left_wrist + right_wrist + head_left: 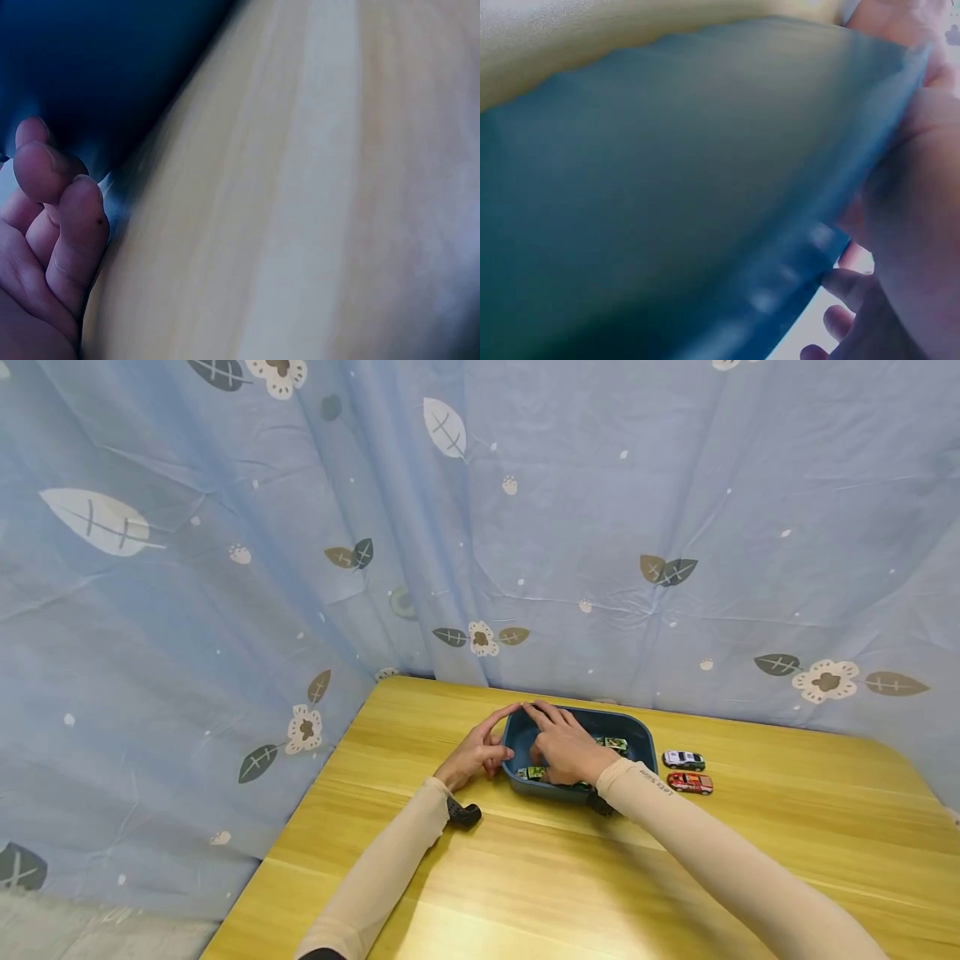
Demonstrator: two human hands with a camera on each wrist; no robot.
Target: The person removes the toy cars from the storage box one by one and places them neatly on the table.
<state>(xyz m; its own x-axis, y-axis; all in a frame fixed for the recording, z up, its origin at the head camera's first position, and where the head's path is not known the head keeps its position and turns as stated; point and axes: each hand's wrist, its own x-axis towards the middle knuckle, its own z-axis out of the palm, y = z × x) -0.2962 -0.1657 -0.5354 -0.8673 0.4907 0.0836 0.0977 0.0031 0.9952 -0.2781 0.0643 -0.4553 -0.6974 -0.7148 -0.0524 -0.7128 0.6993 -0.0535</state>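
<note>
The left hand (pixel 476 753) touches the blue tray (pixel 636 732) at 9 o'clock, fingers loose. The right hand (pixel 564 748) reaches inside, hiding its grip, so I cannot tell. Two toy cars (pixel 686 772) sit at 3 o'clock.

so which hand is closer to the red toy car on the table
Right. The right hand is inside the blue tray, beside the red car; the left hand is on the tray's far side.
</note>
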